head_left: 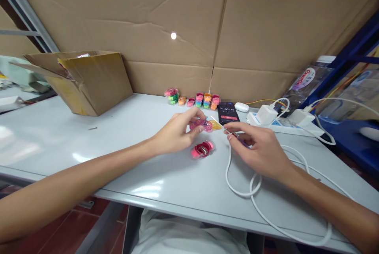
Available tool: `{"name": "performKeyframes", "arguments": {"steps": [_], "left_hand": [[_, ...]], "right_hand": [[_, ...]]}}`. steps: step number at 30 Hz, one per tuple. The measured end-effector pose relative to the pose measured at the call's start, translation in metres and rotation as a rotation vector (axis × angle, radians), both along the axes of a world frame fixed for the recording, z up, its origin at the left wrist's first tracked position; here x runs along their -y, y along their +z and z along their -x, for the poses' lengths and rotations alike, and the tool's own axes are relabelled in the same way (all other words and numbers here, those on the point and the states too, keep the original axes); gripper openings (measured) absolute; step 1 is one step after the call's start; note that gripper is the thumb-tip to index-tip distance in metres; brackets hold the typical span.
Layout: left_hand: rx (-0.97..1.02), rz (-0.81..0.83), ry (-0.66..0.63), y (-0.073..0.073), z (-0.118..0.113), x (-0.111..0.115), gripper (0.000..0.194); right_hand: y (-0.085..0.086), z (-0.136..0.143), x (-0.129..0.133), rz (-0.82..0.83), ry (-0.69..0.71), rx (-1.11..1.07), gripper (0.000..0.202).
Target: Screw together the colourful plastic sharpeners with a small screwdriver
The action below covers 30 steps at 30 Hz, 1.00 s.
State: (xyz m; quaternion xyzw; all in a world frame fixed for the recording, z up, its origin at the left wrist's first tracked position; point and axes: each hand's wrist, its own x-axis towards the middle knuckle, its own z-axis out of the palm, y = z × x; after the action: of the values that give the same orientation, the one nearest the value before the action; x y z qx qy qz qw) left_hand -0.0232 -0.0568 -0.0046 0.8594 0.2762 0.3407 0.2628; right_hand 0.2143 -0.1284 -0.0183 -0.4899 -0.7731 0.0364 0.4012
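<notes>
My left hand [180, 129] is closed, thumb and fingertips pinching a translucent pink-purple and yellow plastic piece [208, 126] just above the table. To its right, my right hand [257, 147] pinches a thin white strip [218, 122] whose tip points toward that piece. A small purple and metallic object [243, 140] shows partly under my right fingers; its kind is hidden. On the table below my left hand lies a pink and dark red plastic item [203, 150], apart from both hands.
Colourful small plastic items [207, 101] stand in stacks along the back. A phone [227, 113] showing a timer, a white earbud case [242, 107] and a power strip [284, 126] with chargers sit right. A white cable [251, 195] loops under my right arm. An open cardboard box [100, 84] stands left.
</notes>
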Motion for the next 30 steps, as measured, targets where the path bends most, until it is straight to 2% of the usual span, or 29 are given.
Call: {"name": "performKeyframes", "arguments": {"steps": [3, 6, 10, 13, 20, 25, 30], "left_hand": [[0.009, -0.002, 0.036, -0.001, 0.007, -0.016, 0.017], [-0.06, -0.082, 0.078, -0.002, 0.012, -0.026, 0.019], [-0.135, -0.193, 0.04, -0.007, 0.016, -0.036, 0.024], [-0.124, -0.18, 0.016, -0.012, 0.018, -0.041, 0.029], [-0.051, -0.152, 0.046, -0.021, 0.012, -0.045, 0.016], [-0.14, -0.245, 0.039, -0.021, 0.01, -0.043, 0.01], [-0.219, -0.204, 0.002, -0.016, 0.012, -0.041, 0.008]], "right_hand": [[0.003, -0.005, -0.002, 0.029, -0.037, -0.071, 0.027], [0.004, -0.005, -0.002, 0.0, -0.008, -0.023, 0.026], [0.004, -0.004, 0.001, 0.03, 0.047, 0.013, 0.008], [0.005, -0.004, 0.002, -0.006, 0.059, 0.021, 0.008], [0.007, -0.003, 0.001, -0.098, 0.167, 0.108, 0.012], [0.007, -0.002, 0.002, -0.054, 0.18, 0.005, 0.011], [0.002, -0.002, 0.001, -0.008, 0.179, -0.212, 0.019]]}}
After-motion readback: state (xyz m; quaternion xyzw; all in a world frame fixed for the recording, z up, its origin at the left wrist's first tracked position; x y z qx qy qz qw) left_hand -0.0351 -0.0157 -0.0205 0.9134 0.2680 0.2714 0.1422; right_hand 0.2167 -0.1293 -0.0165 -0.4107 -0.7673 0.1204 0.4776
